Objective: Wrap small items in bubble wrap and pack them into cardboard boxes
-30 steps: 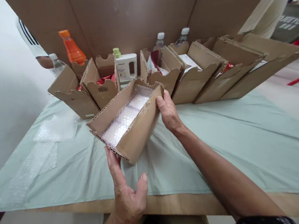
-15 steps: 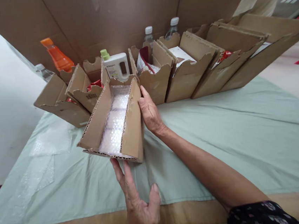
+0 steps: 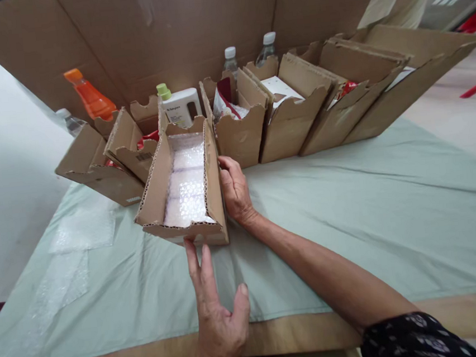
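A: Where is the open-topped cardboard box (image 3: 151, 187) that the hands are on?

B: In front of the row of boxes, just ahead of the white jug (image 3: 175, 117) with the light green cap. One end faces the person. I can't tell whether its base rests flat on the pale green cloth (image 3: 351, 218).

A: What's in it?

B: Bubble-wrapped packs (image 3: 185, 181), lined up from the near end to the far end.

A: And the left hand (image 3: 222, 309)?

B: Its index and middle fingertips are at the near wall, with the thumb spread wide away from them. There's nothing in its grasp.

A: The right hand (image 3: 236, 190)?

B: Against the box's right side, fingers bent. Some of them are hidden, so I can't tell whether they grip the cardboard or only press on it.

A: What else is nearby?

B: Just right of the jug, a box holds a maroon-and-white packet (image 3: 226, 101); the next one has a white sheet (image 3: 282, 90) in it. An orange bottle (image 3: 93, 100) leans at the left, behind the row. Loose bubble wrap (image 3: 85, 227) lies on the cloth's left part.
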Demonstrator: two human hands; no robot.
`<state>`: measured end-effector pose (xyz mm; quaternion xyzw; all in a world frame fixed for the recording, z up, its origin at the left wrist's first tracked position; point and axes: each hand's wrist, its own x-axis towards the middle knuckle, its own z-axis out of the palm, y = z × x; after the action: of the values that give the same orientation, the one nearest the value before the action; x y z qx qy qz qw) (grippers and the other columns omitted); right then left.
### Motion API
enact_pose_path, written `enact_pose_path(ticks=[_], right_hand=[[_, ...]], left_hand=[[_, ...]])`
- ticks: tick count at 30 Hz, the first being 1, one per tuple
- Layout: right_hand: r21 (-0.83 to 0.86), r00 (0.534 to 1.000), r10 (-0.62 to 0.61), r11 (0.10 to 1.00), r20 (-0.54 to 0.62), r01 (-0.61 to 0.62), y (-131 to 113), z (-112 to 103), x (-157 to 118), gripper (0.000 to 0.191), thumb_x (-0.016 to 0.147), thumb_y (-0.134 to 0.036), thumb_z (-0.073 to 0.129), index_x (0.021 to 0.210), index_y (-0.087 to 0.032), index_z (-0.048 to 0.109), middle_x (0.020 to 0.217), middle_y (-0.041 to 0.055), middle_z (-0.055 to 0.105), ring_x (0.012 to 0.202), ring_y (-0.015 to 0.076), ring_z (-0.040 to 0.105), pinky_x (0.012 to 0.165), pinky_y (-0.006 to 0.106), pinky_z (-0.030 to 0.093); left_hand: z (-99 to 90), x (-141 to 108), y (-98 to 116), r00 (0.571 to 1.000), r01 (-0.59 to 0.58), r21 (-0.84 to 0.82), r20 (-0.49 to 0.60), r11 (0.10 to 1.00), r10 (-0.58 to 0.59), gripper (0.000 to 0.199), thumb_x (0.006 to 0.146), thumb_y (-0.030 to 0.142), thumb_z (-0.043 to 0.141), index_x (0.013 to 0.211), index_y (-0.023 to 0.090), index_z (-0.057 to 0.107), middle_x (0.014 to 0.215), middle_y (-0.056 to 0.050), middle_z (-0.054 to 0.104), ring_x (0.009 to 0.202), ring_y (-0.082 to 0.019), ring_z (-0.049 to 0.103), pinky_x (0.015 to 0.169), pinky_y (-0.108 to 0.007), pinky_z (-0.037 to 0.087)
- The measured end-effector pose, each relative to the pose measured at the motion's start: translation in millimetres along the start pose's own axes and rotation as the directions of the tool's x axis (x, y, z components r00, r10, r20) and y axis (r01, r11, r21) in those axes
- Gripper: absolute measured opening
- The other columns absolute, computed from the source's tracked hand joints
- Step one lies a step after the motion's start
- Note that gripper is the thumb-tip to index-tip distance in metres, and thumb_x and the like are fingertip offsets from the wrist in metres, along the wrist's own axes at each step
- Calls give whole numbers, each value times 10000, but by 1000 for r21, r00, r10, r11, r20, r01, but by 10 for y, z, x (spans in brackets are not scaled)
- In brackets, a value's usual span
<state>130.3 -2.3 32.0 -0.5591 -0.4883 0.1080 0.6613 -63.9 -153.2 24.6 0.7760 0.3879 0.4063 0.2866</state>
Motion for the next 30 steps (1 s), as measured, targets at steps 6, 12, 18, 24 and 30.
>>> enact_pose_path(ticks=[6,12,18,24,30], right_hand=[[54,984,165,985,-70,-161,347,-12,-16,678,992,-768,379,1256,-202,645,1343,168,687,1278,295,624,1173,519,460],[73,972,211,976,-104,-205,447,-37,-9,582,999,-709,433,1231,-222,651,1301,146,712,1232,276,638,1153,499,476],[74,960,227,973,-162,-218,468,-31,-30,618,994,-718,420,1327,-230,606,1436,163,644,1350,277,577,1219,531,412],[77,954,250,968,-163,-240,454,-16,-26,613,991,-719,412,1280,-213,603,1366,174,678,1291,278,624,1184,526,453],[103,952,276,959,-134,-264,416,-26,-21,564,991,-689,430,1237,-217,618,1309,147,704,1254,276,645,1168,511,461]], left_hand=[[-48,203,78,995,10,-48,102,999,-5,945,944,131,604,1718,395,128,1833,-76,-69,1689,-406,54,1266,-675,370],[79,623,67,982,23,-78,187,997,-9,933,927,191,634,1710,375,162,1827,-93,-114,1682,-424,92,1252,-695,372],[321,1450,-296,987,67,-153,158,986,-42,762,997,492,605,1658,250,315,1827,-143,-76,1691,-375,88,1321,-624,256],[578,1739,-617,970,130,29,202,991,-133,706,1012,431,446,1591,31,386,1691,-290,385,1617,-375,343,1325,-601,245],[454,1262,-612,875,-209,284,482,936,49,609,993,364,485,1544,105,503,1673,-226,463,1609,-367,363,1332,-621,187]])
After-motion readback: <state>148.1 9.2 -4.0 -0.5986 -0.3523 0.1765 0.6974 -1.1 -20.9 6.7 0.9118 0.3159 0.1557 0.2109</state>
